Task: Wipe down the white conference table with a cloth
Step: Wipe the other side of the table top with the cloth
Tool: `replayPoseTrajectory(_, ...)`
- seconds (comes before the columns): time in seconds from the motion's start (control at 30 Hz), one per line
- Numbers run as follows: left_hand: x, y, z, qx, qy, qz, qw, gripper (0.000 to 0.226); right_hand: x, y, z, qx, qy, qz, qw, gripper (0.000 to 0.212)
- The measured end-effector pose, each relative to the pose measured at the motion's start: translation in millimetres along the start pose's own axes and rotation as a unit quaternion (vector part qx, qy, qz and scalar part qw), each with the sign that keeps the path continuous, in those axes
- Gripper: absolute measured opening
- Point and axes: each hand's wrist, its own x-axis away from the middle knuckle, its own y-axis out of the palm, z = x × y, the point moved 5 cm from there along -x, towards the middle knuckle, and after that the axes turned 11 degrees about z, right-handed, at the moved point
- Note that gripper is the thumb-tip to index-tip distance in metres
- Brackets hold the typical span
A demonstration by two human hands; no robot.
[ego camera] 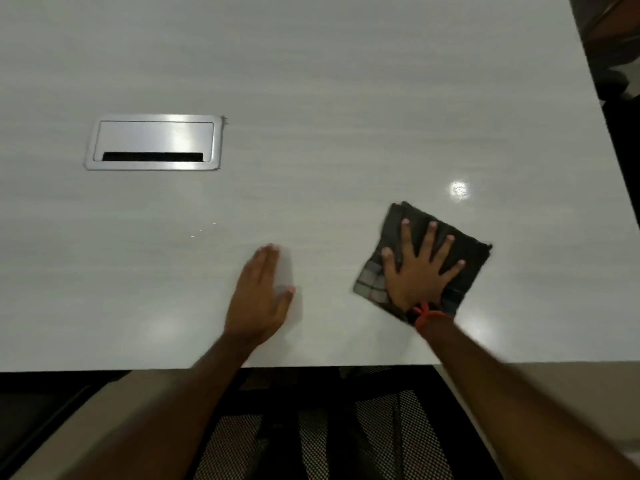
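Observation:
The white conference table (311,98) fills most of the view. A dark checked cloth (465,268), folded into a square, lies flat on it near the front right. My right hand (419,268) presses down on the cloth with its fingers spread wide; a red thread circles that wrist. My left hand (259,296) rests to the left of the cloth, apart from it, fingers together and held edge-on just at the table surface, holding nothing.
A silver cable hatch (154,142) with a dark slot is set into the table at the left. The table's front edge (104,368) runs below my hands, with a black mesh chair (329,427) under it. Its right edge (609,150) meets dark furniture.

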Motion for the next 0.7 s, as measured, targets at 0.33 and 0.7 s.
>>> replayPoseTrajectory(0.33,17,-65,-121,-0.081,-0.048,-0.025,0.995,0.093,45,7,-11,0.038,-0.073,-0.004,0.997,0.069)
replayPoseTrajectory(0.7,19,-60,-120,-0.093,-0.058,-0.009,0.994,0.093,56,9,-79,0.031,-0.114,0.02,0.993,0.065)
